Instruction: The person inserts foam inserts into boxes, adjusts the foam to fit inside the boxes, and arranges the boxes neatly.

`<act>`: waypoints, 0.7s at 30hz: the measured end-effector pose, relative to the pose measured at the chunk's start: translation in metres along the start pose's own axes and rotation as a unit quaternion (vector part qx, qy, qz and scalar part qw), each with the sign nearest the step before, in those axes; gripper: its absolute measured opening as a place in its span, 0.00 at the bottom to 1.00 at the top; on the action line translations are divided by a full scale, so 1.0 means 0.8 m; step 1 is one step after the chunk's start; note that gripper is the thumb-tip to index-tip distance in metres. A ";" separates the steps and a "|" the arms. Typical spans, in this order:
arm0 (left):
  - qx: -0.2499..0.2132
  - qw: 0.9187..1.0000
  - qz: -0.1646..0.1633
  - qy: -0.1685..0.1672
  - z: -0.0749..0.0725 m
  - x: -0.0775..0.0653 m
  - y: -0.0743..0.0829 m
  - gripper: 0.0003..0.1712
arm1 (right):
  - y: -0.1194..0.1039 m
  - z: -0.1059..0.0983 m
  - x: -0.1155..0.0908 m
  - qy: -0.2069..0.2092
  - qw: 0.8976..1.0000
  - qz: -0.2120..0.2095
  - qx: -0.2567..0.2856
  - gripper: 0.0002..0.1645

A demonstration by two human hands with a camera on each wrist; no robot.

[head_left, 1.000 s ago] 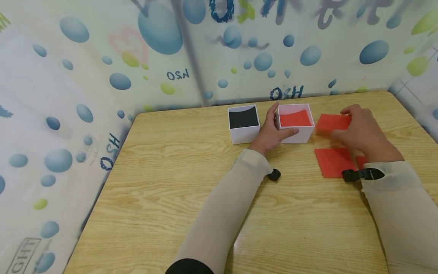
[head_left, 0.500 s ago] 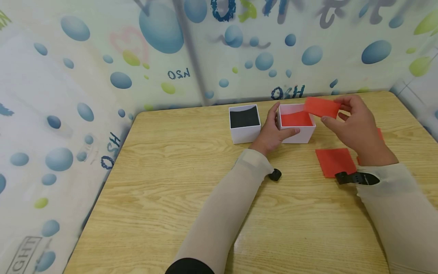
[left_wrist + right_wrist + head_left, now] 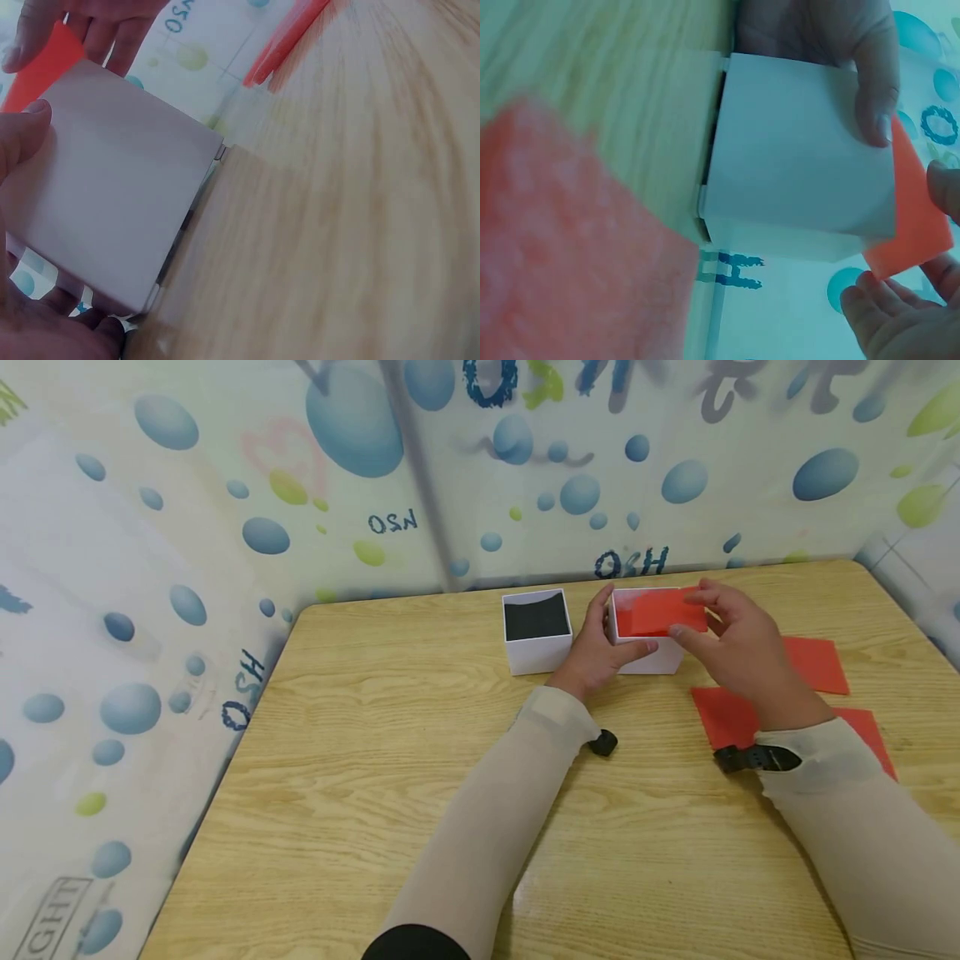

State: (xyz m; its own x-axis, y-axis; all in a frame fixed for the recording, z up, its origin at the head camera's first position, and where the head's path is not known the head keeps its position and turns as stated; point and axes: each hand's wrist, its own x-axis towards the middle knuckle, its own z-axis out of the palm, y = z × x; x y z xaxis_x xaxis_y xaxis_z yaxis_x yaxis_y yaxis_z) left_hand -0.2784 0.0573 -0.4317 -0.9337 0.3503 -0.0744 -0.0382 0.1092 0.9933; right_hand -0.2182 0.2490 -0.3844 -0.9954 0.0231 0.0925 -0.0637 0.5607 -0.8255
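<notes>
My left hand (image 3: 591,653) grips the right-hand white box (image 3: 647,658), with its thumb across the front wall. In the left wrist view the box's plain wall (image 3: 112,180) fills much of the frame, raised at a slant against the wood. Red material lies inside this box near the top. Between its thumb and fingers my right hand (image 3: 738,639) pinches a thin red sheet (image 3: 678,610) by its right side. That sheet lies over the box opening, overlapping the right rim. In the right wrist view the red sheet (image 3: 911,214) shows past the box's edge.
A second white box (image 3: 538,658) with black material inside stands left of my left hand. Several red squares lie on the wooden table (image 3: 337,777), among them one behind my right wrist (image 3: 817,664) and one partly under the forearm (image 3: 866,731). A patterned wall (image 3: 450,485) borders the table's back.
My right hand has lifted the red sheet from beside the box, then moved it left and down over the opening. The left hand keeps its hold.
</notes>
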 end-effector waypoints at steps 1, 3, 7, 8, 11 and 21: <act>0.002 1.000 0.000 0.000 0.000 0.000 0.000 0.60 | 0.000 0.002 0.000 0.000 1.000 -0.001 -0.007 0.36; 0.007 1.000 0.001 0.003 0.000 0.000 0.000 0.60 | 0.000 0.005 0.000 0.002 1.000 -0.004 -0.024 0.35; 0.005 1.000 0.002 0.002 -0.001 0.000 -0.001 0.60 | -0.001 0.009 -0.001 0.014 0.999 -0.010 -0.048 0.34; 0.005 1.000 0.001 0.002 -0.001 0.000 -0.001 0.60 | -0.002 0.010 -0.002 0.019 0.998 -0.011 -0.054 0.33; 0.006 1.000 -0.002 0.002 0.000 -0.001 0.000 0.60 | -0.003 0.011 -0.003 0.029 0.997 -0.007 -0.069 0.30; 0.005 1.000 0.009 -0.002 -0.001 -0.001 -0.001 0.61 | -0.006 0.016 -0.003 -0.024 0.987 0.007 -0.159 0.32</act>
State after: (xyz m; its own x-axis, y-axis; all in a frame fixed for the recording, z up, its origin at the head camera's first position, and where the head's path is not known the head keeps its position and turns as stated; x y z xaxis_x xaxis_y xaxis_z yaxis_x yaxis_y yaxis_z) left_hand -0.2779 0.0566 -0.4322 -0.9330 0.3553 -0.0578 -0.0188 0.1123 0.9935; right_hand -0.2169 0.2354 -0.3879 -0.9987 -0.0019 0.0503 -0.0322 0.7922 -0.6094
